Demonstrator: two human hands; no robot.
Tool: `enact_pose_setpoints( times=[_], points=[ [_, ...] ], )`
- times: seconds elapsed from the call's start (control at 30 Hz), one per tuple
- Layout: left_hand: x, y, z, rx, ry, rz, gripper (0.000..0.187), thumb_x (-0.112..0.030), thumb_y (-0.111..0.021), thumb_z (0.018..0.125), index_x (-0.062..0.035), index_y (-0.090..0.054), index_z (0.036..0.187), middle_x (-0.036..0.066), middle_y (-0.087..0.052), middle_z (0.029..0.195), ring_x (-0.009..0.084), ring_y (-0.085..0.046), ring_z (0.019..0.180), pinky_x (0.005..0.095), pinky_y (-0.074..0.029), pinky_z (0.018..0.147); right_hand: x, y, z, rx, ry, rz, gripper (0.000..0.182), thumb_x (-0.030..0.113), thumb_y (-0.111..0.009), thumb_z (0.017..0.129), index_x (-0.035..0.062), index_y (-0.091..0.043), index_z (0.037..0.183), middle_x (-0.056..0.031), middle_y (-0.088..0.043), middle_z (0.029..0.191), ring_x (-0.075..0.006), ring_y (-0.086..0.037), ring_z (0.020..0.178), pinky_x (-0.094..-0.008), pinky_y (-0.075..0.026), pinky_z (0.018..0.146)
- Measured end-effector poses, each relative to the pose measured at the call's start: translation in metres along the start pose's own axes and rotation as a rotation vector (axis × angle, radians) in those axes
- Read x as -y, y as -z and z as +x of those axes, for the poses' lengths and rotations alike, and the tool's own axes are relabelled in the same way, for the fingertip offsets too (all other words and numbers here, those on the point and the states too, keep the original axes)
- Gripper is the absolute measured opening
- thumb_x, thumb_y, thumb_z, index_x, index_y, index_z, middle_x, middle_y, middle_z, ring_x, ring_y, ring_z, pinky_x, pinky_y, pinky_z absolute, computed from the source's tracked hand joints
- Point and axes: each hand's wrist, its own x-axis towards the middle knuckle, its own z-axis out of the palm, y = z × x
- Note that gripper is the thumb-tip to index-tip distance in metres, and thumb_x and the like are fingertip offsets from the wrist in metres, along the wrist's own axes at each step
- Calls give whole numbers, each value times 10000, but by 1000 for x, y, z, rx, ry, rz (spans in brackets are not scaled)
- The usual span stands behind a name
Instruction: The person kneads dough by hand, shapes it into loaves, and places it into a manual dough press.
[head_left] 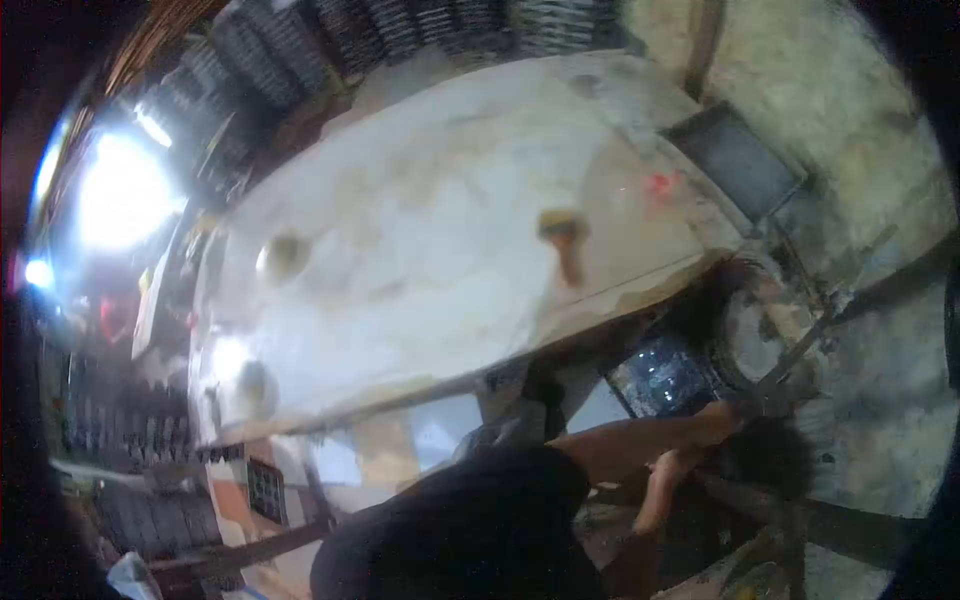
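the left hand (pixel 718 424) and right hand (pixel 668 466) are close together beside a dark round shape (pixel 775 462) beyond the near edge of the table (pixel 430 200), probably so that both can work at one spot, though blur and shadow mean i cannot tell whether either is open or gripping. a round, pale container (pixel 748 340) is near them, apparently for easy reach, while a yellow-and-brown tool (pixel 565 245) lies on the table, apart from both hands, seemingly leaving them free.

room mid-tabletop (pixel 420 250), 2 domes (pixel 283 258) (pixel 247 392) left, tool (pixel 566 240) right
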Motion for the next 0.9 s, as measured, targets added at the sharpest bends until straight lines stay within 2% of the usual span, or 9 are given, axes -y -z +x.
enact_pose_setpoints(
  times=[0.13, 0.23, 0.27, 0.3, 0.5, 0.57, 0.7, 0.8, 0.9],
  points=[
    [-41, -13, 24, 107, 1, 174, 419, -380, -596, 977, 29, -643, 901, 144, -627, 734, 326, -649, 693, 454, -550, 629, 33, -4, 4, 25, 44, -115, 557, 315, -645, 957, 101, -454, 1434, -183, -633, 1162, -297, -610, 1046, -487, -458, 934],
    [-37, -23, 42, 75, 230, 131, 381, -342, -541, 1009, 26, -625, 1066, 214, -688, 1046, 392, -674, 976, 497, -566, 817, 31, -4, 19, 28, 8, -172, 542, 321, -645, 958, 97, -464, 1418, -179, -635, 1148, -290, -611, 1030, -475, -464, 915],
    [27, -40, 52, 5, -14, 34, 448, -263, -620, 900, 15, -580, 1249, 267, -620, 1261, 432, -595, 1194, 505, -489, 997, 27, -6, 31, 34, -11, -191, 538, 323, -644, 959, 96, -468, 1413, -178, -635, 1144, -288, -612, 1025, -471, -466, 908],
    [-34, 16, -9, 60, 269, -249, 512, -260, -597, 915, 7, -521, 1345, 274, -549, 1372, 429, -535, 1279, 511, -431, 1072, 15, 0, 40, 39, -35, -210, 533, 325, -644, 959, 95, -472, 1408, -177, -636, 1139, -286, -612, 1019, -467, -468, 902],
    [-57, 39, -40, 83, 248, 84, 546, -205, -602, 930, -172, -482, 1462, 215, -612, 1312, 401, -585, 1230, 495, -492, 1007, -16, 0, 40, 37, -59, -254, 507, 336, -643, 962, 86, -493, 1377, -171, -639, 1111, -273, -614, 987, -444, -480, 863],
    [16, -7, -25, 157, 100, 86, 491, -234, -579, 958, -73, -478, 1411, 240, -618, 1257, 413, -614, 1156, 508, -521, 957, -17, -4, 23, 4, -31, -317, 499, 340, -643, 963, 84, -501, 1367, -169, -640, 1102, -269, -615, 976, -436, -484, 851],
    [-76, 23, -16, 214, 170, 146, 497, -314, -502, 1040, -12, -423, 1427, 227, -605, 1265, 404, -586, 1185, 520, -518, 968, -5, 7, 26, -136, 30, -548, 484, 348, -642, 964, 78, -515, 1346, -165, -642, 1083, -261, -616, 954, -420, -493, 825],
    [-5, -20, 15, -3, -224, -37, 405, -238, -538, 953, -2, -560, 1282, 230, -655, 1176, 406, -647, 1095, 479, -533, 917, -7, 28, 45, -218, 38, -841, 474, 353, -641, 966, 74, -526, 1331, -162, -644, 1069, -254, -618, 938, -409, -499, 806],
    [39, -9, -24, 67, 216, -463, 362, -291, -518, 990, 1, -590, 1191, 226, -660, 1113, 399, -658, 1031, 495, -525, 870, -14, 46, 56, -274, 38, -1177, 465, 359, -641, 967, 70, -537, 1315, -159, -645, 1055, -248, -619, 921, -397, -505, 787]
  ],
)
